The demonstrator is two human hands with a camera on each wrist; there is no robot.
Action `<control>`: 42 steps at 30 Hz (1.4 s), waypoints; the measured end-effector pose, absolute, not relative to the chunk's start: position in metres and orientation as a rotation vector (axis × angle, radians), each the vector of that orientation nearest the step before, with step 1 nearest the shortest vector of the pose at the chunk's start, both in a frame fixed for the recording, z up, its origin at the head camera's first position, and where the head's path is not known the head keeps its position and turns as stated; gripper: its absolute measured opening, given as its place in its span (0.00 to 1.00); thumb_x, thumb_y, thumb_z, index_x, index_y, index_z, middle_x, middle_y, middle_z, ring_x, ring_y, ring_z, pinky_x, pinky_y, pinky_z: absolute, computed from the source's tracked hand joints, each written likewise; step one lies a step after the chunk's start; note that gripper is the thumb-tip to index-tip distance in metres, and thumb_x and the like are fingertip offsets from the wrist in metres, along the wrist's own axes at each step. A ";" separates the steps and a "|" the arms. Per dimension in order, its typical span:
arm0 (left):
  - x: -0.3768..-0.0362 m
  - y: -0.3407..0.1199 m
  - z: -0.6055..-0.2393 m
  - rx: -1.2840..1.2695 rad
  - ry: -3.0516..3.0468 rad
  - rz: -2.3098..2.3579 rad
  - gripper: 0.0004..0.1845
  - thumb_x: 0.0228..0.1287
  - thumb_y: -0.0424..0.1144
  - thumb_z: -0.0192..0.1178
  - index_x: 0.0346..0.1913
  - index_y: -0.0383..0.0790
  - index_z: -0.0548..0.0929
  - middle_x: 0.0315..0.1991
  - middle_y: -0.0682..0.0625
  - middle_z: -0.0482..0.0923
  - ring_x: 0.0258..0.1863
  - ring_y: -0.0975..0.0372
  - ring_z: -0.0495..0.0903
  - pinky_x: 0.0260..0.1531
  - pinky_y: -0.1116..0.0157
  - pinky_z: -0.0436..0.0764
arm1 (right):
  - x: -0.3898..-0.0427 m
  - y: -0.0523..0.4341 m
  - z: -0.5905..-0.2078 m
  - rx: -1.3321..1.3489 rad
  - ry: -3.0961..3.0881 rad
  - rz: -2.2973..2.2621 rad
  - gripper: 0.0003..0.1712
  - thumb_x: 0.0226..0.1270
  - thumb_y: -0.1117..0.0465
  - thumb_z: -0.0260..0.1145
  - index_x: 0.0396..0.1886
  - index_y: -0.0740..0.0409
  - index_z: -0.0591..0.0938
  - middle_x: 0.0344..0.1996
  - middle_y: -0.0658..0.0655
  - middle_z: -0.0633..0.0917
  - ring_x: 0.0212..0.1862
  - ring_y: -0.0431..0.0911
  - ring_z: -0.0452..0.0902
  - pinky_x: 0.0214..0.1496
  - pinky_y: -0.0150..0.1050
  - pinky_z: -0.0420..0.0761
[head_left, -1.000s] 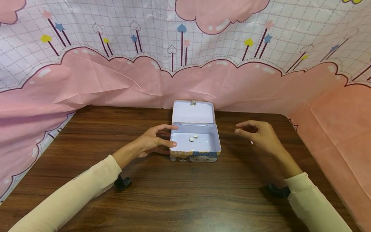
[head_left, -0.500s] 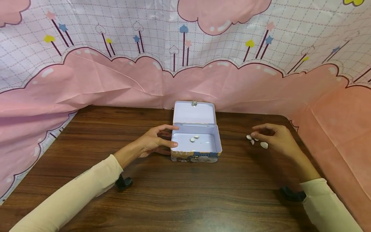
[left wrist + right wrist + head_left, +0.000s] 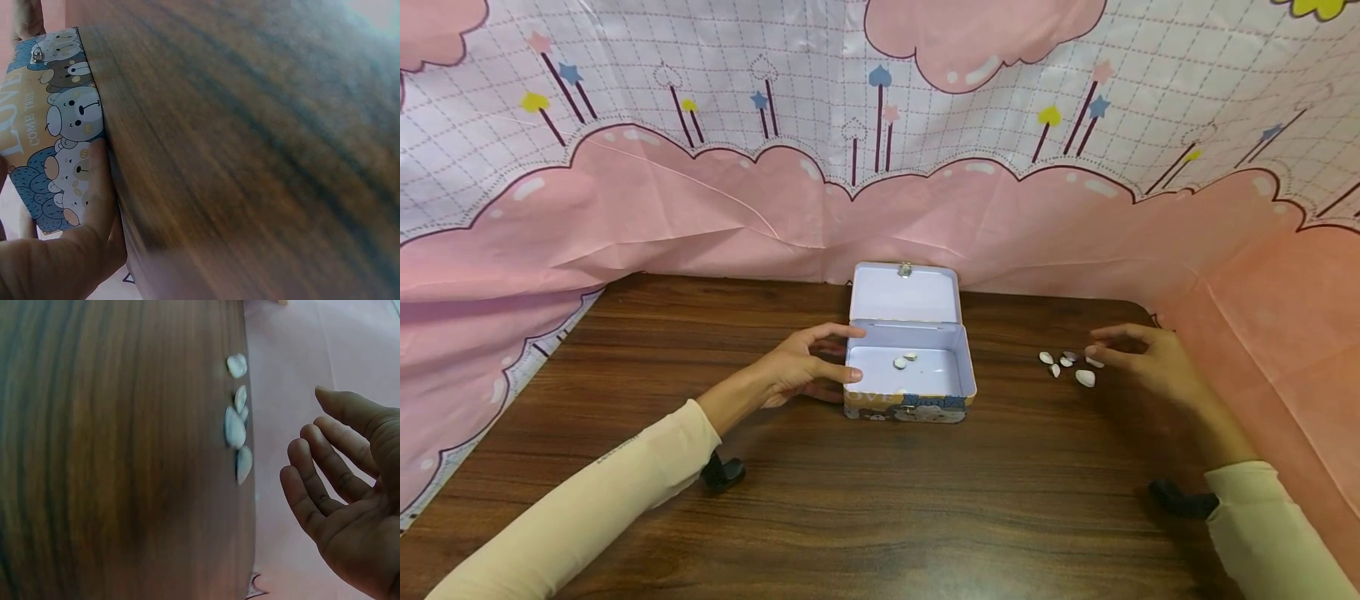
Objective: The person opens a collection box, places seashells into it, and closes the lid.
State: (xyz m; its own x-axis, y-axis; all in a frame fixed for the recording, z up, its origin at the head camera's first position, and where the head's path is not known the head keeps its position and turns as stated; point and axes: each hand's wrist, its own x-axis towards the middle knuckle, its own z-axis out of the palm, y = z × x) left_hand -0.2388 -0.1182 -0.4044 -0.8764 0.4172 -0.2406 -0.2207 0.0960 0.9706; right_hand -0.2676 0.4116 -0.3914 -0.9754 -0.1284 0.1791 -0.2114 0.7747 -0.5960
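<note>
Left hand (image 3: 801, 362) clamped on left end of tin box (image 3: 925, 410): thumb and fingers bracket the wall, fingertips over the rim. Box is rectangular sheet metal, rounded corners, smooth plain pale inside; printed bears and lettering outside, seen right by the grip in the left wrist view. Flat lid (image 3: 904, 293) tipped up behind, past the left fingertips, small metal clasp (image 3: 905, 270) at its top edge. Two pale shells (image 3: 905, 360), small, roundish, on the box floor just right of the left fingertips. Right hand (image 3: 1150, 358) well apart from box, thumb and fingers apart, relaxed, no object between them. White shells (image 3: 1086, 378), oval, ridging too blurred to tell, lie loosely scattered just left of the right fingertips, one partly hidden at the thumb. Under both hands: dark wood-grain table (image 3: 850, 500), glossy near the front. Beyond them: creased pink-and-white printed cloth (image 3: 700, 208).
</note>
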 end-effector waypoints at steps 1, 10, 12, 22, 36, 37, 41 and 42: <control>-0.239 -0.118 -0.405 0.190 1.921 1.830 0.43 0.56 0.35 0.80 0.74 0.54 0.73 0.74 0.35 0.59 0.54 0.47 0.82 0.52 0.46 0.90 | -0.269 0.415 -0.393 0.265 -2.851 0.980 0.28 0.68 0.39 0.72 0.60 0.50 0.86 0.58 0.59 0.87 0.48 0.27 0.77 0.42 0.20 0.76; -0.241 -0.118 -0.405 0.183 1.920 1.824 0.44 0.55 0.35 0.80 0.75 0.52 0.72 0.75 0.36 0.59 0.61 0.43 0.78 0.52 0.45 0.90 | -0.283 0.440 -0.407 0.283 -2.913 0.973 0.29 0.68 0.43 0.74 0.61 0.55 0.85 0.54 0.62 0.89 0.52 0.27 0.74 0.44 0.19 0.72; -0.241 -0.118 -0.405 0.179 1.918 1.823 0.45 0.55 0.35 0.81 0.75 0.53 0.72 0.75 0.36 0.59 0.62 0.43 0.78 0.52 0.46 0.90 | -0.286 0.443 -0.409 0.281 -2.934 0.965 0.29 0.67 0.43 0.75 0.61 0.54 0.85 0.54 0.62 0.89 0.55 0.34 0.77 0.46 0.21 0.73; -0.241 -0.118 -0.403 0.179 1.902 1.823 0.45 0.56 0.34 0.80 0.76 0.51 0.71 0.75 0.35 0.58 0.59 0.44 0.79 0.52 0.46 0.90 | -0.297 0.457 -0.414 0.383 -3.071 0.903 0.30 0.69 0.44 0.73 0.66 0.52 0.83 0.60 0.64 0.86 0.54 0.39 0.80 0.47 0.24 0.77; -0.242 -0.121 -0.400 0.178 1.905 1.804 0.43 0.56 0.36 0.80 0.74 0.55 0.73 0.76 0.36 0.57 0.60 0.44 0.79 0.53 0.47 0.90 | -0.308 0.455 -0.419 0.523 -3.069 0.889 0.24 0.69 0.57 0.75 0.62 0.58 0.85 0.50 0.63 0.87 0.45 0.35 0.80 0.44 0.25 0.79; -0.242 -0.121 -0.400 0.176 1.903 1.803 0.43 0.56 0.36 0.80 0.74 0.55 0.73 0.76 0.36 0.57 0.60 0.44 0.79 0.53 0.47 0.90 | -0.309 0.455 -0.420 0.527 -3.061 0.883 0.23 0.68 0.57 0.75 0.61 0.59 0.86 0.48 0.63 0.87 0.43 0.34 0.80 0.43 0.25 0.79; -0.242 -0.121 -0.398 0.171 1.902 1.806 0.43 0.55 0.36 0.81 0.73 0.56 0.74 0.76 0.36 0.58 0.60 0.44 0.80 0.53 0.47 0.90 | -0.310 0.456 -0.423 0.574 -3.028 0.871 0.20 0.67 0.62 0.76 0.57 0.61 0.85 0.45 0.62 0.86 0.41 0.34 0.79 0.41 0.26 0.79; -0.242 -0.120 -0.398 0.169 1.901 1.806 0.43 0.55 0.35 0.81 0.73 0.57 0.74 0.76 0.36 0.58 0.60 0.44 0.80 0.53 0.47 0.90 | -0.310 0.457 -0.423 0.590 -3.023 0.870 0.20 0.67 0.63 0.75 0.56 0.61 0.85 0.44 0.62 0.86 0.41 0.35 0.79 0.41 0.26 0.79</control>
